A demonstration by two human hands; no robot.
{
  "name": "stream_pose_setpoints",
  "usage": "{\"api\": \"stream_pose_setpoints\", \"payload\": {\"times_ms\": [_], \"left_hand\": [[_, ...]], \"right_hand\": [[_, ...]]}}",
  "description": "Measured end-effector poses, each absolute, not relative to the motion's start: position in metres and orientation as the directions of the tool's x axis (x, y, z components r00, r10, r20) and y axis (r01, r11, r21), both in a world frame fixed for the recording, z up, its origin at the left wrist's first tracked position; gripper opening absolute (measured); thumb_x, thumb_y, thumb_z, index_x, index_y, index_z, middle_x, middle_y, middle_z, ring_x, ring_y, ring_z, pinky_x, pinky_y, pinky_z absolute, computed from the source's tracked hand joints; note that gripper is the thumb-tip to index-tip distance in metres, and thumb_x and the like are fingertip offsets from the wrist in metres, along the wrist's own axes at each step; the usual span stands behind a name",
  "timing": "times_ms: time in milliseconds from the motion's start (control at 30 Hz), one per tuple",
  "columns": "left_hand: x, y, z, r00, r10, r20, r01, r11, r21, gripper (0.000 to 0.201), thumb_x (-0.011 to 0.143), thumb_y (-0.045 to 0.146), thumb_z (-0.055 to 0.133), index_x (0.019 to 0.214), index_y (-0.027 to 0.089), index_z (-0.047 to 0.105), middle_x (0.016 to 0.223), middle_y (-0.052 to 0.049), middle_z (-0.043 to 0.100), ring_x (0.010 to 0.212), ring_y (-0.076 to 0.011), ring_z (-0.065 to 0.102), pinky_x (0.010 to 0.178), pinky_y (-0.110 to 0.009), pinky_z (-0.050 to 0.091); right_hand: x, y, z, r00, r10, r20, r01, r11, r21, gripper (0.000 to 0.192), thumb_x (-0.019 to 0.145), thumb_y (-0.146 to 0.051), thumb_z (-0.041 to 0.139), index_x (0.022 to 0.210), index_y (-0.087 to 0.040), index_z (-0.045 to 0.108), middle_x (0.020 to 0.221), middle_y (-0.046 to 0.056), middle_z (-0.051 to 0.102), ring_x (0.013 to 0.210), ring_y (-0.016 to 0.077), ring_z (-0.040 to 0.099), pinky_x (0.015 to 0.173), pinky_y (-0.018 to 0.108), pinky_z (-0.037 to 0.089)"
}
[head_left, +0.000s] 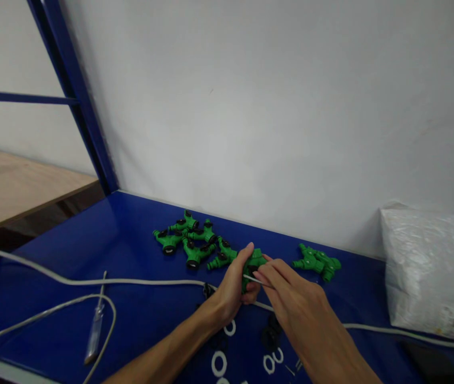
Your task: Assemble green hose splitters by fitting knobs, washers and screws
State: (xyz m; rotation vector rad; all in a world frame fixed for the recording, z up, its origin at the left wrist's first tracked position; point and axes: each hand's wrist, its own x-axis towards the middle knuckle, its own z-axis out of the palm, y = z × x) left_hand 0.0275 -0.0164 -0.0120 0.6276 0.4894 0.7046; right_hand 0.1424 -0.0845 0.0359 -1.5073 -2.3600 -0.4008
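My left hand [232,288] is closed around a green Y-shaped hose splitter [255,258], its thumb pointing up along the side. In my right hand [294,293] is a thin metal-shafted tool [254,279], and its tip meets the splitter. My fingers hide the tool's handle, so its exact kind does not show. Just beyond my left hand lie several green splitters [198,250] with black parts. To the right, a few green splitter bodies [318,262] rest together. White ring washers [219,364] and black parts [270,333] are scattered below my hands.
A screwdriver [95,330] with a clear handle lies at left beside a looping white cable [130,281], which crosses the blue table [130,224]. A white plastic-wrapped package [430,272] stands at right, near a dark flat object [430,362]. A white wall rises behind.
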Motion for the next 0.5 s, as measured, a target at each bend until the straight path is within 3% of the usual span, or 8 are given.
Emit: {"api": "stream_pose_setpoints", "payload": {"times_ms": [133,267,400,500], "left_hand": [[0.029,-0.016,-0.012,0.655,0.728,-0.203,-0.427,0.578,0.695,0.050,0.082,0.068,0.057,0.079,0.018,0.056,0.048,0.010,0.032,0.039,-0.0059,0.020,0.038,-0.019,0.010],[0.028,-0.017,-0.011,0.651,0.729,-0.211,-0.422,0.579,0.698,0.049,0.081,0.067,0.059,0.078,0.018,0.054,0.047,0.010,0.030,0.040,-0.0058,0.019,0.040,-0.019,0.009],[0.026,-0.017,-0.010,0.651,0.733,-0.196,-0.437,0.573,0.693,0.051,0.081,0.067,0.058,0.070,0.018,0.051,0.047,0.009,0.031,0.041,-0.0055,0.019,0.040,-0.020,0.010],[0.024,-0.016,-0.010,0.655,0.732,-0.186,-0.429,0.563,0.706,0.052,0.084,0.068,0.054,0.073,0.017,0.055,0.048,0.009,0.031,0.041,-0.0055,0.016,0.040,-0.020,0.009]], "right_hand": [[0.140,-0.084,0.032,-0.362,0.847,0.389,0.931,0.306,0.200,0.041,0.080,0.005,0.047,0.107,-0.016,0.068,0.108,0.014,0.075,0.054,0.0198,0.071,0.042,0.028,0.053],[0.139,-0.081,0.031,-0.378,0.862,0.337,0.922,0.318,0.220,0.037,0.080,0.004,0.050,0.105,-0.016,0.068,0.107,0.013,0.073,0.051,0.0199,0.070,0.039,0.027,0.050],[0.141,-0.081,0.038,-0.314,0.869,0.382,0.948,0.311,0.072,0.016,0.092,-0.014,0.058,0.103,-0.018,0.068,0.096,0.011,0.074,0.068,0.0233,0.075,0.048,0.027,0.055],[0.153,-0.089,0.040,-0.238,0.878,0.415,0.956,0.286,-0.057,0.021,0.095,-0.023,0.056,0.113,-0.024,0.069,0.101,0.011,0.076,0.083,0.0258,0.076,0.063,0.032,0.061]]}}
